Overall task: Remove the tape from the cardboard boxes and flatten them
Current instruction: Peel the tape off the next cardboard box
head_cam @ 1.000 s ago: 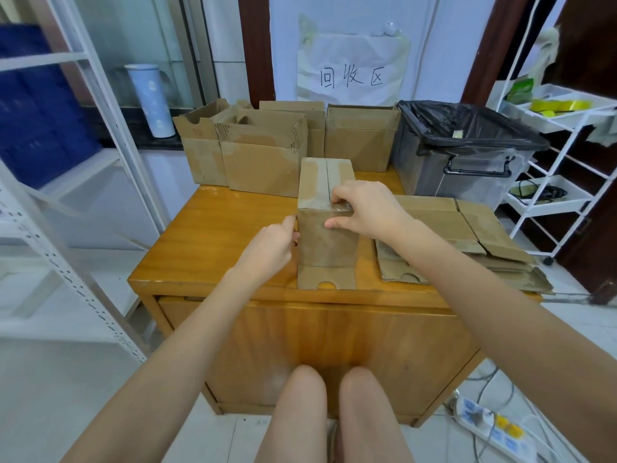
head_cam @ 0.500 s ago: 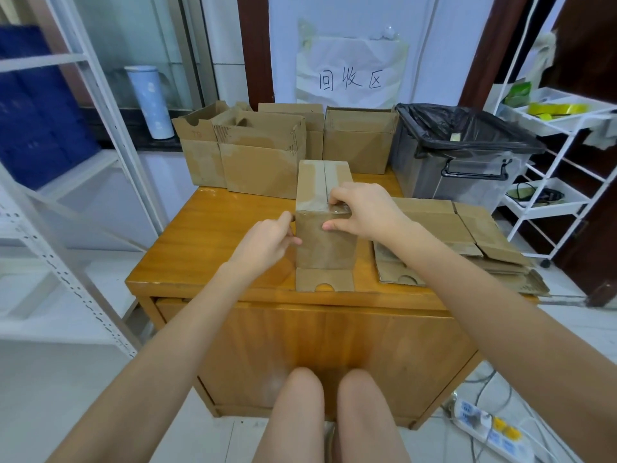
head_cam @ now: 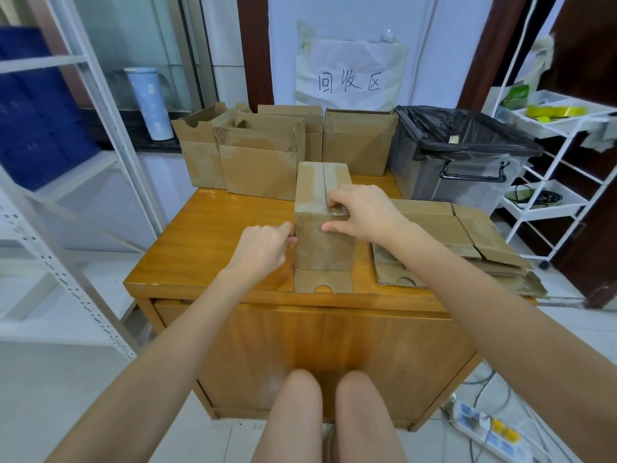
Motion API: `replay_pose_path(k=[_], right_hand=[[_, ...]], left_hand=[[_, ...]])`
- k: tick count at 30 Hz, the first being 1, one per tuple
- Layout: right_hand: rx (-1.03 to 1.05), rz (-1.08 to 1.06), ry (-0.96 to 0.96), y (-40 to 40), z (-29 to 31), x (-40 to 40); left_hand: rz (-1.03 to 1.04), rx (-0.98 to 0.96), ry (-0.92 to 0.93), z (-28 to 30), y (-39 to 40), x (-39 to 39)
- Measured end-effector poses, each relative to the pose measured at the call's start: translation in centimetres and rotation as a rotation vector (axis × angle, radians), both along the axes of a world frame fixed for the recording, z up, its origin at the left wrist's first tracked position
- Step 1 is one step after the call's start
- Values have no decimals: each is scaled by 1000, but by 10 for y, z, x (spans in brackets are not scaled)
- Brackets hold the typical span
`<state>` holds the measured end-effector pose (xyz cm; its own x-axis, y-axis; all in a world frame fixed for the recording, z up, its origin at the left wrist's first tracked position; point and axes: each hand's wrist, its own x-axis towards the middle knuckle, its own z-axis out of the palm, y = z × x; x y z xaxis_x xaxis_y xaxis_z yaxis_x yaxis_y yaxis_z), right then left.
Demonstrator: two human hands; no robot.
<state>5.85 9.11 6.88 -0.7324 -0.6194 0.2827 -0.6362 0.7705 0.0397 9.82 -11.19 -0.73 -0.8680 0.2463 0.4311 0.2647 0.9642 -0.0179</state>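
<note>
Little has shifted: the left hand (head_cam: pixel 263 243) still braces the taped box (head_cam: pixel 322 225) while the right hand (head_cam: pixel 362 212) pinches its tape (head_cam: pixel 335 211), likely peeling next.

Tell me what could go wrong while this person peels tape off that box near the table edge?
The taped box stands close to the table's front edge; a hard pull by the right hand might tip it toward the person, since the left hand steadies only one side. The tape may also tear short, leaving strips behind. An elbow swing could nudge the flattened cardboard pile that overhangs the right edge.
</note>
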Motion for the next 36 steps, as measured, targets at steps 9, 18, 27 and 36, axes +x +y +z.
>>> replay_pose_path(k=[9,18,27,36], right_hand=[[81,-10,19,-5,5,-1],[37,-24,6,-5,3,2],[31,-27,9,-4,3,2],[29,-14,14,-6,3,2]], left_hand=[[-101,-119,17,18,-4,5],[39,573,-187,15,5,9],[258,1572,-329,19,33,22],[315,1227,-295,33,26,15]])
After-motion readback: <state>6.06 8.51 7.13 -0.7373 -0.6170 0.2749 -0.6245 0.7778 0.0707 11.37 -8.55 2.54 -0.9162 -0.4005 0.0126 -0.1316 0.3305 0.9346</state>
